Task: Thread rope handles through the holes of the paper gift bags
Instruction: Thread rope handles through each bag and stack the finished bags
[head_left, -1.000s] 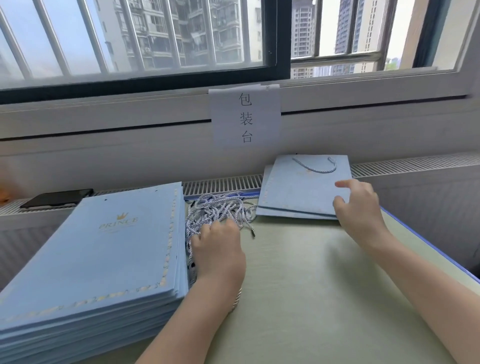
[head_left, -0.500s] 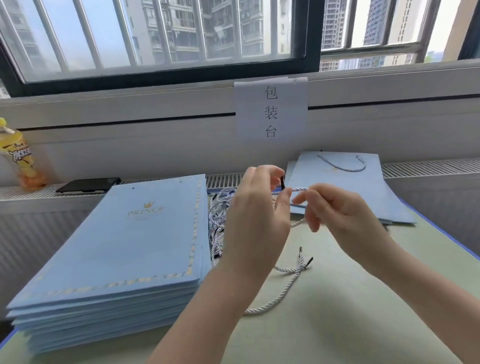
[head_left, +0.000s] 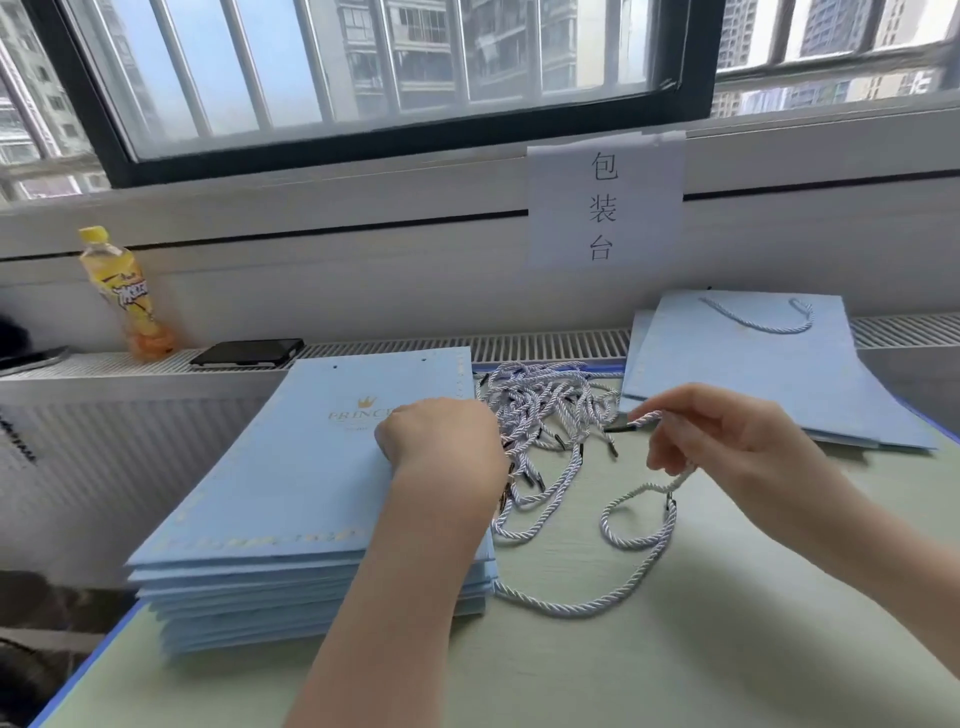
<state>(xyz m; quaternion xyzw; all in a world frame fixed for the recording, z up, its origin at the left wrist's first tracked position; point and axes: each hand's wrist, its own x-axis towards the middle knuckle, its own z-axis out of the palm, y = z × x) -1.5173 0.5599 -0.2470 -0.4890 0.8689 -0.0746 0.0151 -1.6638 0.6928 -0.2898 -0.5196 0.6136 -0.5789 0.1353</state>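
Pale green table under a barred window; stack of flat blue bags centre-left, rope pile just beside it at centre. Right hand pinches one rope handle near its black tip — limp, light cord, best held close behind the stiff tip. Left hand rests on the stack's right edge, fingers hidden — grip can't be told.
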